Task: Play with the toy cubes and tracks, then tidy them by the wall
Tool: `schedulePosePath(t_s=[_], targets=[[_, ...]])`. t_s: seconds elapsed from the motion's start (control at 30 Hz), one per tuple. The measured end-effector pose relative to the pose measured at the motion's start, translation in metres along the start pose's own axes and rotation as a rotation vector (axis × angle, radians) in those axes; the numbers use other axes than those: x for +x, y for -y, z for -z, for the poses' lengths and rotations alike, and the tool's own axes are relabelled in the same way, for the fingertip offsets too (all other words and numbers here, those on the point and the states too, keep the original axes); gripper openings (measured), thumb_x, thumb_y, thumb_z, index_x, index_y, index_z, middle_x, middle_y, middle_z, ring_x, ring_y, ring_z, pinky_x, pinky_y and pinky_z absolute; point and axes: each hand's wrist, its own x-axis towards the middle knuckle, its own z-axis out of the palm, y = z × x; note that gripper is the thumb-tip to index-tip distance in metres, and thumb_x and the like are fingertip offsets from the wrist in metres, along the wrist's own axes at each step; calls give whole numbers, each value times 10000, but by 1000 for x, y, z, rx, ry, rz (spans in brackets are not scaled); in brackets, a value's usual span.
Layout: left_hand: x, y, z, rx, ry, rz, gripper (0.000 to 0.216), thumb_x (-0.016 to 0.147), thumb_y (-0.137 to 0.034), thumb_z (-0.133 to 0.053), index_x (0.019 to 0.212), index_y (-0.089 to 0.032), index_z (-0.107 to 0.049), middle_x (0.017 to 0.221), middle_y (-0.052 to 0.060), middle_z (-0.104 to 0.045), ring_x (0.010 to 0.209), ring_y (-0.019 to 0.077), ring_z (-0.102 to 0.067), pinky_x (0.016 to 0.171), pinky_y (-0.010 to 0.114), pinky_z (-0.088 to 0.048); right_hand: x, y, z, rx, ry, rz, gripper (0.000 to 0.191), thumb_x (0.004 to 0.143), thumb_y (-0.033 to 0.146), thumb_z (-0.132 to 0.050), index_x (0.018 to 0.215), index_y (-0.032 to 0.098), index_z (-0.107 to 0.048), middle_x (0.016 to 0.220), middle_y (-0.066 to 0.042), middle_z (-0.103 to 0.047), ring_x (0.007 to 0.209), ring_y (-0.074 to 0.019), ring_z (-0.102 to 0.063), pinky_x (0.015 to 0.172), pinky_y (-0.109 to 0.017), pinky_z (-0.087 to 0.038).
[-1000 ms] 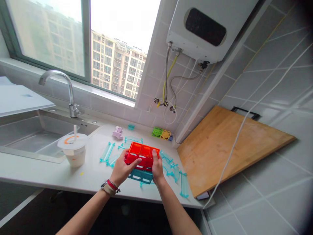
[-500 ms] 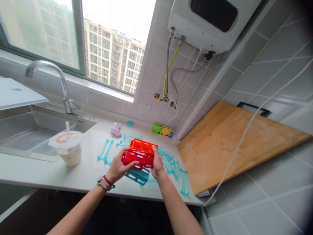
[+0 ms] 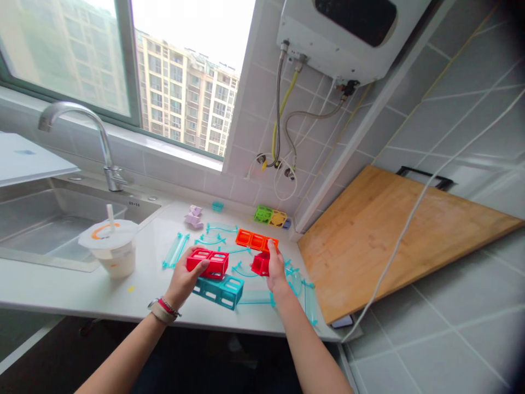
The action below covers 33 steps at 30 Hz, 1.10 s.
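My left hand (image 3: 182, 279) is closed on a red block piece (image 3: 208, 262), held just above a teal block frame (image 3: 219, 289) on the white counter (image 3: 82, 284). My right hand (image 3: 275, 269) grips a smaller red block (image 3: 260, 264) with an orange block row (image 3: 255, 240) attached at its top. The two red parts are apart. Clear teal track pieces (image 3: 213, 239) lie scattered around them.
A lidded cup with a straw (image 3: 110, 247) stands left of the blocks, beside the sink (image 3: 45, 224) and tap (image 3: 102, 148). Green and yellow blocks (image 3: 269, 215) and a purple piece (image 3: 194, 216) lie near the wall. A wooden board (image 3: 389, 230) lies at right with a white cable (image 3: 406, 230) across it.
The red and orange stack has been pulled apart: my left hand moved left with one red piece, my right hand moved right with the other red piece and the orange row.
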Motion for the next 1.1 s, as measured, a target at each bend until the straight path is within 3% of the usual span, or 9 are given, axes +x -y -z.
schedulePosePath(t_s=[0.1,0.23,0.37,0.57,0.7,0.83,0.9,1.0,1.1], targets=[[-3,-1,-1,-190,-27,151,640,674,-589,-861,1088,-170,-612,949,65,-755,796,253,-736,689,304,-561,7,10,14,-224,100,115,511,830,704,-648,1004,235,-543,620,54,-644,433,-157,-625,409,-258,-529],[-8,-1,-12,-472,149,393,631,718,-563,-852,1144,-173,-598,1116,127,-763,870,282,-756,702,350,-598,14,17,18,-340,232,177,487,749,610,-788,944,217,-578,746,32,-680,578,-132,-648,481,-202,-517],[-8,6,-27,-484,243,423,740,668,-505,-910,1239,-169,-581,1075,119,-773,798,265,-768,675,337,-609,13,18,14,-376,327,158,499,776,630,-760,978,207,-588,771,25,-686,557,-122,-626,483,-208,-511],[-2,25,-40,-362,263,345,725,622,-386,-950,1225,-159,-619,1025,100,-779,839,269,-767,716,318,-610,6,23,16,-267,484,-66,586,847,746,-610,1023,187,-600,708,-3,-676,457,-141,-612,402,-245,-507],[2,32,-43,-465,274,392,687,665,-447,-919,1210,-154,-620,967,89,-782,727,225,-752,652,307,-612,7,24,21,-174,496,-233,552,858,724,-628,999,190,-613,694,-4,-679,484,-142,-620,431,-250,-533],[8,33,-40,-585,258,441,771,629,-469,-939,1258,-144,-633,910,76,-788,680,207,-738,611,280,-605,15,19,26,-57,582,-414,638,895,798,-477,959,180,-626,695,-18,-669,481,-134,-610,459,-255,-545],[11,34,-34,-645,243,484,814,632,-450,-944,1319,-159,-617,899,68,-794,653,206,-735,590,276,-600,24,17,30,-95,559,-362,669,894,827,-417,936,188,-612,711,-23,-665,494,-137,-620,472,-258,-545],[11,33,-22,-722,217,543,813,680,-434,-923,1380,-194,-588,939,72,-802,612,203,-731,579,284,-599,47,18,38,-407,373,-166,642,906,818,-386,925,206,-579,734,-23,-666,541,-150,-646,510,-275,-558],[8,27,-11,-752,180,567,791,743,-449,-879,1425,-212,-555,975,88,-799,625,213,-742,594,288,-601,83,26,46,-678,243,-68,521,917,727,-500,933,211,-570,689,3,-641,567,-161,-651,533,-273,-546]])
